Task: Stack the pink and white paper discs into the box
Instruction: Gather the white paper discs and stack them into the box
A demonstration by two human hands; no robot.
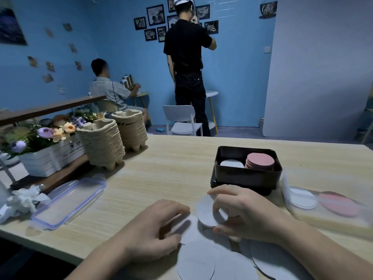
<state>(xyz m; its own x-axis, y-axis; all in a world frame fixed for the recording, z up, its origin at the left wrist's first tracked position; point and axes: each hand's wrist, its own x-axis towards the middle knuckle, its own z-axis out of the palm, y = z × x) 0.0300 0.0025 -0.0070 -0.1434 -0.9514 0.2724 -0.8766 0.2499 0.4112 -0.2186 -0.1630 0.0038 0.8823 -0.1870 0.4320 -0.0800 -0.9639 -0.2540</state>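
White paper discs (207, 214) are pinched in a stack by the right hand (248, 215)'s thumb and fingers (222, 203), probably to be squared up for the box (246, 178) just beyond them, loose discs (197, 263) being covered by the left hand (153, 233)'s bent fingers, grip unclear.

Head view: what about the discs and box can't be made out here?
Head view only:
- White pile in the box: height hidden by the front wall.
- Held discs: count hidden by the right hand.
- Loose discs: cut off by the bottom edge.
- Left hand: pinching or only touching those discs, too blurred.
- Side discs: blurred at the right, under clear plastic.
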